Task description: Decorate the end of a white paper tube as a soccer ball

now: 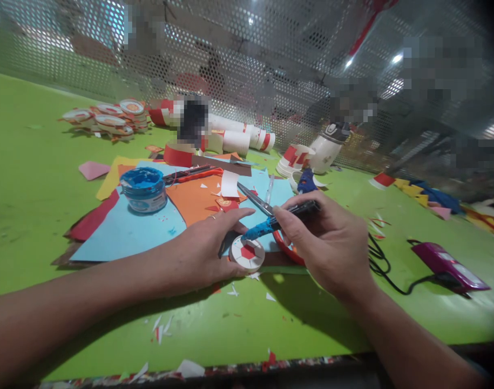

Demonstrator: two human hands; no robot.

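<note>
A small white disc (247, 255) bears a red hexagon with dark lines running out to its rim, like a football pattern. The thumb and fingers of my left hand (212, 251) grip it at the left edge, just above the green table. My right hand (325, 243) is closed round a black marker-like stick (297, 212) whose front end is thick with blue paint. That blue end meets or hovers over the disc's upper left edge; which of the two I cannot tell. Scissors (257, 200) with red handles lie behind and partly beneath my right hand.
An open blue paint jar (143, 197) stands on light blue paper (117, 237). Behind are paper cups (235, 142), stacked decorated discs (109, 120) and a white bottle (326, 148). A purple corded device (449, 267) lies right. Paper scraps (160, 329) litter the front.
</note>
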